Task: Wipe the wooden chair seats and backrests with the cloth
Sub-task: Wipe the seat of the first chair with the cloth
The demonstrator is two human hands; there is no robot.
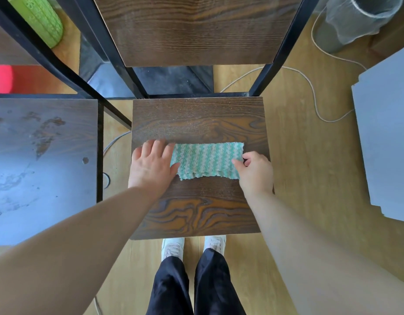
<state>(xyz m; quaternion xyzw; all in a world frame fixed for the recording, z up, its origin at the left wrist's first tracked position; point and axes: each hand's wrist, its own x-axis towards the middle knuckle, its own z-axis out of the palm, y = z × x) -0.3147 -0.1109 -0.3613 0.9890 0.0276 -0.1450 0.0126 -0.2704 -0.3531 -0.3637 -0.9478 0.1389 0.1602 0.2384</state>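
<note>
- On chair seat, mid-depth: cloth, folded into a strip, lying flat, spanning most of the width.
- Flat on cloth's left end: left hand, fingers straight and released, pressing down. Likely pinning that end as an anchor.
- At cloth's right edge: right hand, pinching the fabric between thumb and forefinger. Probably tensioning the strip or squaring the fold.
- Step, as a judgement: setting up a full-width pass across the seat.
- Far half of seat: pale dusty speckle. Near half: looks darker, cleaner.
- Beyond seat: backrest, untouched by either hand.
- Off to the left: second seat, smeared, well apart from cloth.
</note>
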